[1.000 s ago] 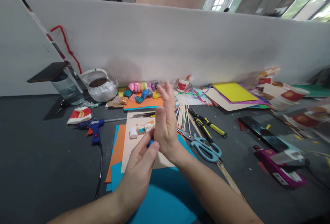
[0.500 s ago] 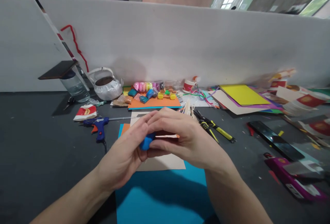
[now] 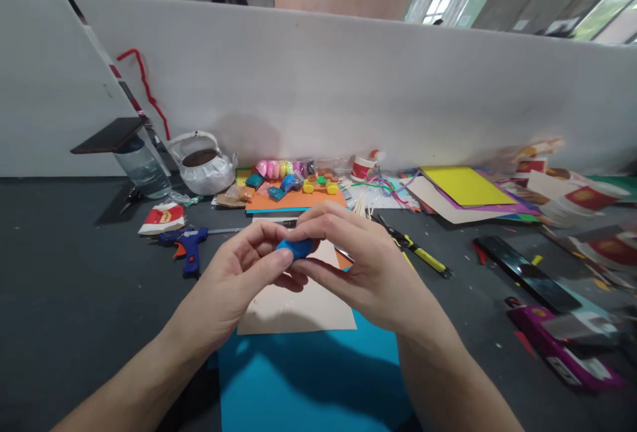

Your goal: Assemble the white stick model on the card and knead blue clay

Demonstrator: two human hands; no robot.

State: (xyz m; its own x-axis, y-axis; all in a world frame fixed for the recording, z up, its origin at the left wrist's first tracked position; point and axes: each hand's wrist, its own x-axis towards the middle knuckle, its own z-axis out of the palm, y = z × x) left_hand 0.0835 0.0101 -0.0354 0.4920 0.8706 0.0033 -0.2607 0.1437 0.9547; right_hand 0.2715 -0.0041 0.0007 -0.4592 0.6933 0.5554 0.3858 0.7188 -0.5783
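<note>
A small lump of blue modelling clay [image 3: 297, 247] is pinched between both hands above the paper. My left hand [image 3: 249, 263] presses its thumb and fingers on the lump's left side. From the right, my right hand [image 3: 351, 253] grips it with thumb below and fingers curled over the top. Beneath them lie a pale beige sheet [image 3: 298, 312] and a larger blue sheet [image 3: 308, 379]. Several wooden sticks [image 3: 361, 206] poke out behind my right hand.
To the left lie a blue glue gun [image 3: 192, 249] and a torn paper cup piece [image 3: 162, 218]. Clay packets [image 3: 283, 168], a white teapot [image 3: 206, 173] and coloured sheets [image 3: 462, 186] line the partition. Yellow-black pliers [image 3: 425, 256], a phone [image 3: 527, 273] and a purple device [image 3: 562, 352] lie right.
My hands have shifted from cupping the clay to holding it with the fingertips. The lump now sits higher and slightly further right, more of it showing. My left thumb now presses on it.
</note>
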